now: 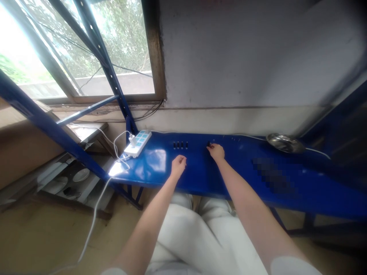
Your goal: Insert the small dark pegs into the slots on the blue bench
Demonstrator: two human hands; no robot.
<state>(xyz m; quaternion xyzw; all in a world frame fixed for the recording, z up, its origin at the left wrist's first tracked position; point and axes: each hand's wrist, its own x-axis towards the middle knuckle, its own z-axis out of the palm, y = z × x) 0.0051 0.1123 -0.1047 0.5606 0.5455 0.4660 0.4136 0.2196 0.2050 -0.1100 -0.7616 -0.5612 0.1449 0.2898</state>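
Both forearms reach in from the bottom edge over the blue table point(197, 173), elbows low and wide, hands well apart. Left hand point(179, 164) hovers or rests above the near half of the top, wrist slightly bent; cannot tell if it touches. Its fingers are curled in, thumb drawn against the fingertips; whether anything sits inside is unclear. Row of four small dark pieces point(182, 145), pale at the ends, lies at 12 o'clock from this hand, just beyond it. Right arm stretches farther, hand point(217, 152) palm down, fingers bunched and pointing toward 10 o'clock. Thumb and forefinger come together at a single small dark piece point(208, 144), apparently touching it; too small to tell a firm pinch. From the right hand: row at 9 o'clock, shiny metal dish point(284, 143) at 3. White power strip point(138, 143) at 10 from the left.
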